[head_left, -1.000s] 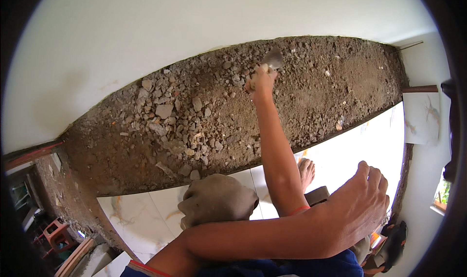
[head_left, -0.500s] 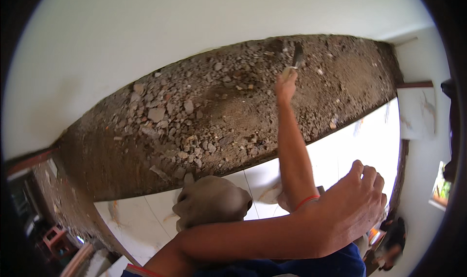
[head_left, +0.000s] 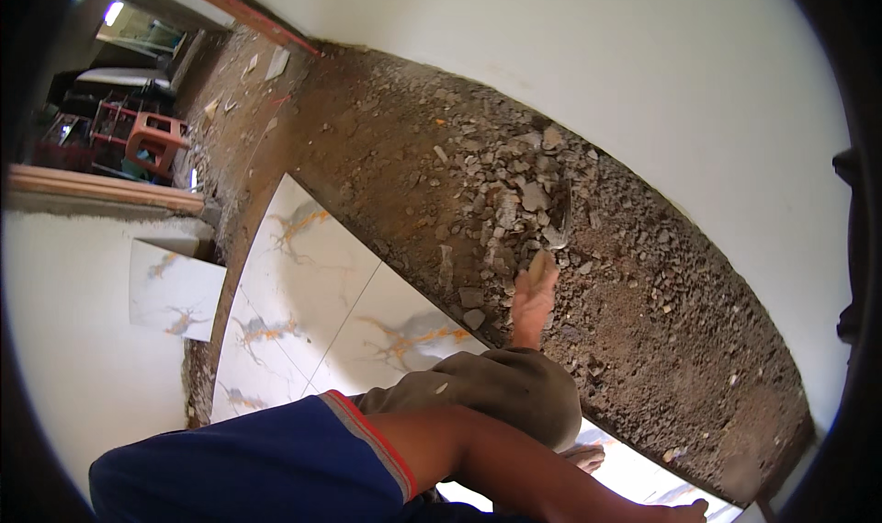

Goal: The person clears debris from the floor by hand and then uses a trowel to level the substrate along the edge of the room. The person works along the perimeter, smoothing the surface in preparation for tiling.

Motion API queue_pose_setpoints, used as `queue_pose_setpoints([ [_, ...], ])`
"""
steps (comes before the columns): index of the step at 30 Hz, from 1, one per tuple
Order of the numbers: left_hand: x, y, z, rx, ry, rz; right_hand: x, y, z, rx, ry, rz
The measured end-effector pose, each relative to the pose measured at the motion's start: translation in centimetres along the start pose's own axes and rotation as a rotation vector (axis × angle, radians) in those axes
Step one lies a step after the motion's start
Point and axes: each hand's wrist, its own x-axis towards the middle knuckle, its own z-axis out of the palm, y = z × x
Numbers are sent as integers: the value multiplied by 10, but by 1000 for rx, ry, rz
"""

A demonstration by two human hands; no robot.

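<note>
My right hand (head_left: 533, 289) is closed around the pale handle of a trowel (head_left: 561, 218). The trowel's narrow-looking metal blade points away from me, into a heap of broken rubble (head_left: 514, 201) on the dirt strip. My left arm crosses in front of me from its blue sleeve, over my bent knee (head_left: 496, 390). At the lower edge, my left hand (head_left: 684, 512) is partly cut off, near the floor tiles, and its fingers show too little to read. Behind the knee, most of my right forearm is hidden.
White marbled tiles (head_left: 322, 293) border the dirt strip on my side; a pale wall (head_left: 643, 82) runs along its far side. A loose marbled tile (head_left: 175, 289) leans at the left wall. Beyond the doorway at far left stands an orange plastic stool (head_left: 156, 142).
The view has swung left, bringing the doorway and more tiles in. My right hand has brought the trowel over to the coarser rubble heap; my left hand now sits at the lower edge.
</note>
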Motion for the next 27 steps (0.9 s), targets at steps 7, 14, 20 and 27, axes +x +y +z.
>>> queue_pose_setpoints([
  [7, -4, -4, -32, -21, 69, -27, -87, 15, -122, -21, 331, 189],
  [14, -12, -6, -50, -30, 84, -54, -157, 34, -137, -183, 186, 370],
  [20, -6, -12, -54, -35, 86, -66, -76, 16, 23, -422, -290, 266],
  [27, -25, -12, -108, -66, 79, -111, -102, -6, -140, -542, 35, 94],
])
